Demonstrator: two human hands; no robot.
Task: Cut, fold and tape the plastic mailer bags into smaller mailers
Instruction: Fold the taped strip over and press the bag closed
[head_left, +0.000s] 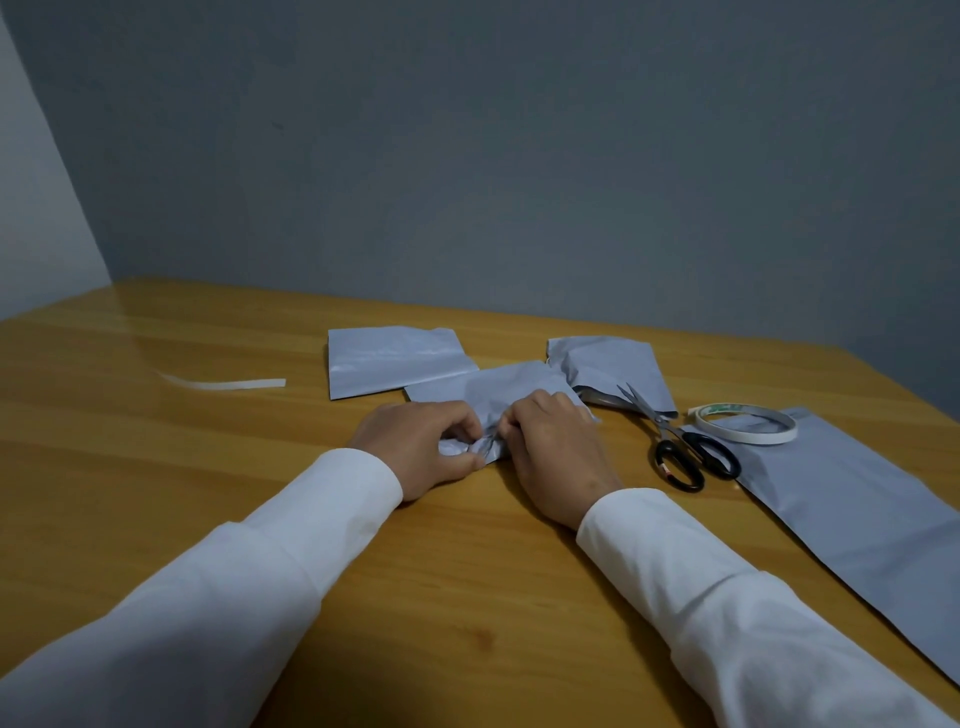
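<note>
The room was dim, with a cool, flat cast over the grey wall. Soft light seemed to come from the upper left, where a pale sheen lay on the table near its far left edge. A faint gloss showed on the mailer at the back. Shadows were weak and diffuse, a little darker under the hands and sleeves. The white sleeves were the brightest areas without blowing out. Focus was soft overall, with fine grain in the wall. Wide-angle distortion bowed the table edges and stretched the sleeves toward the lower corners.
</note>
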